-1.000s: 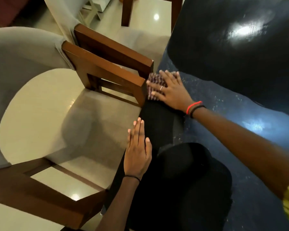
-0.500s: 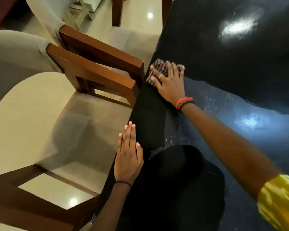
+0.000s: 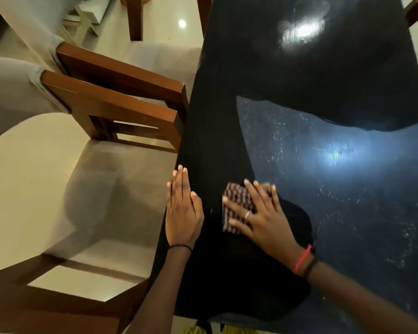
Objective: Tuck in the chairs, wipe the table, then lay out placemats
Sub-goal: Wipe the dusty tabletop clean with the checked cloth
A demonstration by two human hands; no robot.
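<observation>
cloth (image 3: pixel 234 192): maroon-and-pale check, laid flat near the table's (image 3: pixel 348 189) left edge | pressed under the spread, straight-fingered right hand (image 3: pixel 263 220), right part hidden | left hand (image 3: pixel 182 213) laid flat, nothing held, on that edge | chair (image 3: pixel 111 102) cut off at left

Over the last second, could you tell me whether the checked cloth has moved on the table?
Yes. The cloth, pressed under the right hand, has slid toward the person, from beside the wooden armrests to level with the left hand.
</observation>
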